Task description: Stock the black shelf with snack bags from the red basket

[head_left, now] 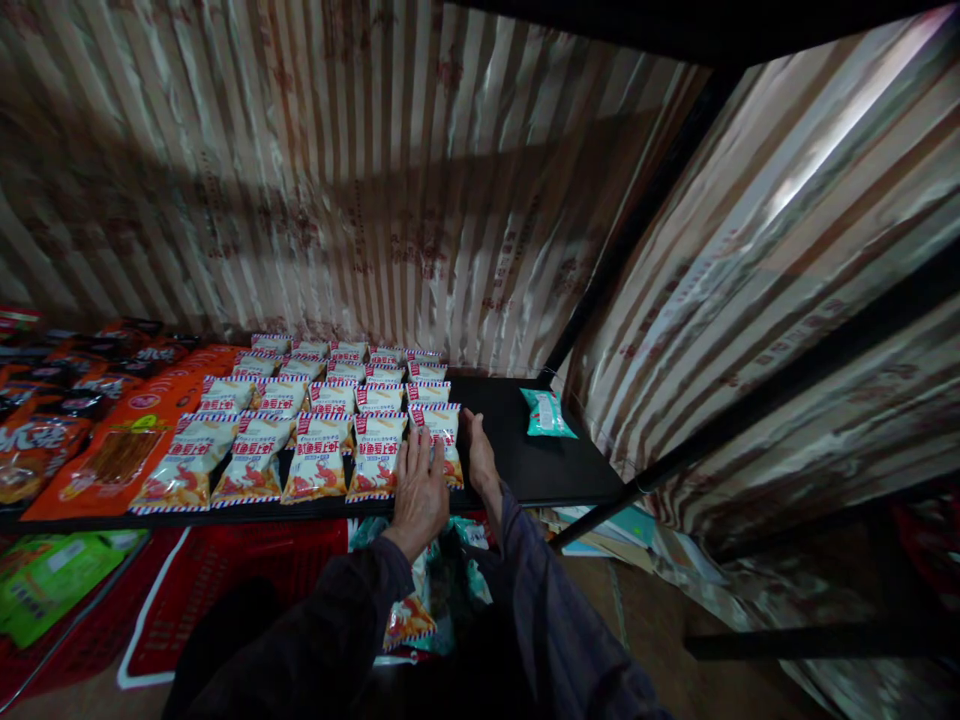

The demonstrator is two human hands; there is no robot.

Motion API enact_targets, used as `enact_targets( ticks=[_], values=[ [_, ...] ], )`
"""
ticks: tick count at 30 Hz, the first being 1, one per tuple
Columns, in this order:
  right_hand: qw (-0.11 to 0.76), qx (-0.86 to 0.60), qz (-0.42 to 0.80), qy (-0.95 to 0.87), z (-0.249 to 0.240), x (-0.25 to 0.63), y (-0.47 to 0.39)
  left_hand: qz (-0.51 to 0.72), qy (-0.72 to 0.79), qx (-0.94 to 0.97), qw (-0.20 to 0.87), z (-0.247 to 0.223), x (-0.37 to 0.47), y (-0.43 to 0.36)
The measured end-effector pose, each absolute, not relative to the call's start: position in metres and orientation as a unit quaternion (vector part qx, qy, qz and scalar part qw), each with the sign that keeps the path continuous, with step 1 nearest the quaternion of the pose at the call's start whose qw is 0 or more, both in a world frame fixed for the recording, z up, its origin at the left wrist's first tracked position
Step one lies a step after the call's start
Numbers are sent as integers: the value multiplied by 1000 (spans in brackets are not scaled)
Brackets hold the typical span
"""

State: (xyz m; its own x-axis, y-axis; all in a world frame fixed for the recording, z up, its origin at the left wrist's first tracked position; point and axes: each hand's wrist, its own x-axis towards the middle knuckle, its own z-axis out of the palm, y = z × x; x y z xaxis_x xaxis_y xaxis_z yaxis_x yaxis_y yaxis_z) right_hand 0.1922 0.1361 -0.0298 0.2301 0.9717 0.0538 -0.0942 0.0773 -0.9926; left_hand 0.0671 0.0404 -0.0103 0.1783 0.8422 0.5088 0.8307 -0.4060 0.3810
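Head view: snack packets (375, 452) in rows on black shelf (525, 450).
White packets, red lettering, striped edges; left hand (420, 490) flat, fingers spread on front-row packet; right hand (478, 455) open, edging beside it.

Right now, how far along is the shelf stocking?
Done: rows of white snack packets cover the shelf's middle. In hand: left hand and right hand press the rightmost packet. Left: bare black shelf beside it, and one teal packet lying apart.
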Motion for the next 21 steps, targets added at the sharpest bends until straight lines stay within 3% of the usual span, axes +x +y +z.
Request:
enact_targets(
  ticks=[4, 21],
  values=[
    [587, -482, 516, -395, -28, 189, 154, 344, 545, 765, 10, -10, 69, 45],
    [564, -471, 519, -437, -9, 179, 191, 375, 535, 757, 27, -22, 69, 49]
  ],
)
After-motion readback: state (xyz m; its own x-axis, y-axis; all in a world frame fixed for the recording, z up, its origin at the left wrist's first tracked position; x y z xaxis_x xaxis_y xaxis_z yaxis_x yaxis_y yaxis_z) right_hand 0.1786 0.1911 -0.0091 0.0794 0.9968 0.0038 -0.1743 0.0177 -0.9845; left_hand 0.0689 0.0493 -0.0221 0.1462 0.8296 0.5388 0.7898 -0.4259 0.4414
